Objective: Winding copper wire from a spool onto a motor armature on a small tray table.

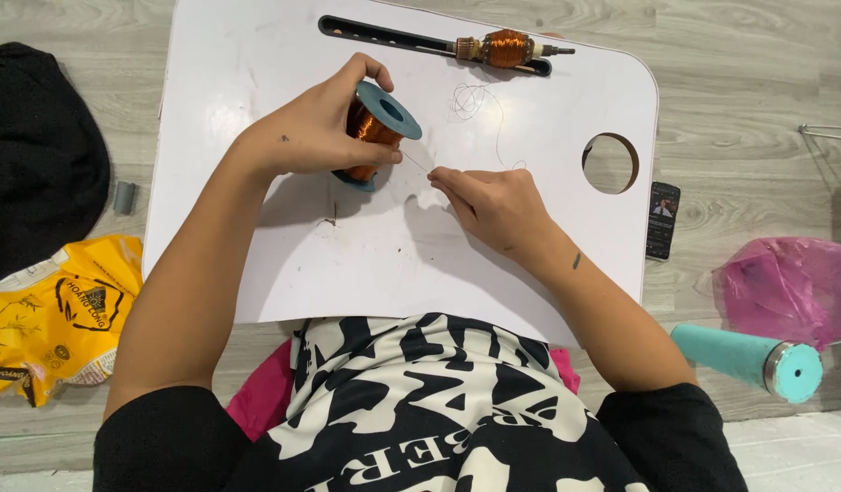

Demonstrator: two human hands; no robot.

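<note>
Gripping copper spool (377, 132), pinching wire (418, 165)

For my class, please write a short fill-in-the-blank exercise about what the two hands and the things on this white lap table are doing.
1. The left hand grips a spool of ____-coloured wire.
2. The right hand pinches a thin strand of ____ coming off the spool.
3. The white table has a ____ hole near its right edge.
4. A wound motor armature lies along the table's ____ edge.

Missing words: copper; wire; round; far

Grey wood-look floor (748, 82), white lap table (256, 82), even light
</note>
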